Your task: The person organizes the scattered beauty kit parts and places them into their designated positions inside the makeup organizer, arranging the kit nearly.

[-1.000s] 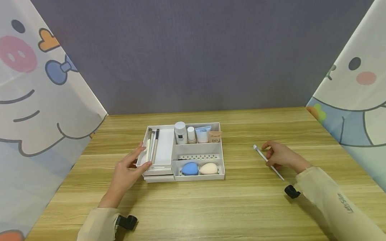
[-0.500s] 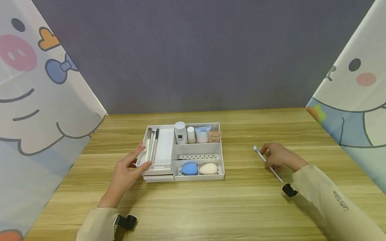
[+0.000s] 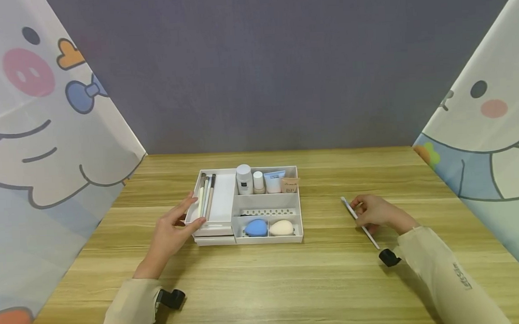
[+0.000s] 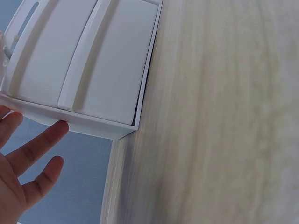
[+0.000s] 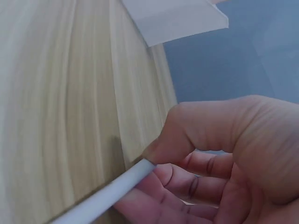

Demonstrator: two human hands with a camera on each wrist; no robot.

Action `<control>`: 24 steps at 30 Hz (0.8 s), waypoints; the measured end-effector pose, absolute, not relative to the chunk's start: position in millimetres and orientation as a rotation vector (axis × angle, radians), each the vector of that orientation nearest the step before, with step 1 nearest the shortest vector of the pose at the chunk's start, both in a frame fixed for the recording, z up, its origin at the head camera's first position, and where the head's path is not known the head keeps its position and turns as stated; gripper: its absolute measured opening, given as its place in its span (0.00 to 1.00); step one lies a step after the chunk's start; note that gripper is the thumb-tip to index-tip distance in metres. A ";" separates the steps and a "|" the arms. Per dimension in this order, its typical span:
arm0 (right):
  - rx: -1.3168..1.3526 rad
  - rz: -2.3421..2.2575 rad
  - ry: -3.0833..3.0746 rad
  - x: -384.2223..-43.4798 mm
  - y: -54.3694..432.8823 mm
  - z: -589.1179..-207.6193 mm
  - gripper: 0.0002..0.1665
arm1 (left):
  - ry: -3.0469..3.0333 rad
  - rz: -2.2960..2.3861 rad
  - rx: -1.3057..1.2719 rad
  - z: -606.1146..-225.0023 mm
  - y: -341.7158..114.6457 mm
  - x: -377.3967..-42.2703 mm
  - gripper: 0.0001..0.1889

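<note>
A white makeup organizer (image 3: 267, 199) stands on the table. In its left tray lie several makeup brushes (image 3: 206, 195). My left hand (image 3: 169, 236) rests at the tray's front left corner, thumb on the front edge and fingers along the side wall. The left wrist view shows those fingers (image 4: 39, 142) fairly straight and spread beside the white wall. To the right, my right hand (image 3: 379, 212) pinches a thin white makeup brush (image 3: 369, 235) between thumb and fingers, low over the table. The right wrist view shows the brush handle (image 5: 107, 196) under the thumb.
The organizer also holds a white bottle (image 3: 245, 179), a smaller bottle (image 3: 258, 182), a blue-white tube (image 3: 274, 181), a beige tube (image 3: 289, 185), a blue sponge (image 3: 256, 228) and a cream sponge (image 3: 281, 227). Behind the wooden table (image 3: 265, 282) rises a grey wall (image 3: 255, 70).
My right hand has shifted slightly towards me and to the left, with the brush in it. The left hand has stayed at the organizer's corner. The camera view has moved slightly.
</note>
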State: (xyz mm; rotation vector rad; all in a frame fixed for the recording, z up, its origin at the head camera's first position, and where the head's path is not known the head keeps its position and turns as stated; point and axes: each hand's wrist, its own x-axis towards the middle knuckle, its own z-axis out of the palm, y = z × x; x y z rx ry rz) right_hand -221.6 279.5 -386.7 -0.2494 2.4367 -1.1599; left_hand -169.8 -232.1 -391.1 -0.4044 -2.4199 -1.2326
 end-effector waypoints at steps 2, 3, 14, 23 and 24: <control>-0.258 -1.192 2.415 -222.4 279.1 -388.6 0.33 | -2.418 -1.232 -0.409 -391.6 -232.4 -170.2 0.27; -0.266 -1.207 2.404 -222.6 278.7 -389.5 0.33 | -2.415 -1.231 -0.411 -392.2 -232.7 -170.4 0.27; -0.268 -1.432 2.200 -226.3 268.5 -392.0 0.35 | -2.404 -1.236 -0.436 -393.5 -232.9 -171.1 0.27; -0.333 -1.632 2.090 -223.7 254.9 -394.0 0.36 | -2.390 -1.230 -0.447 -395.1 -234.0 -173.1 0.28; -0.339 -1.659 2.076 -223.1 253.0 -394.2 0.36 | -2.394 -1.228 -0.445 -395.3 -234.1 -173.3 0.28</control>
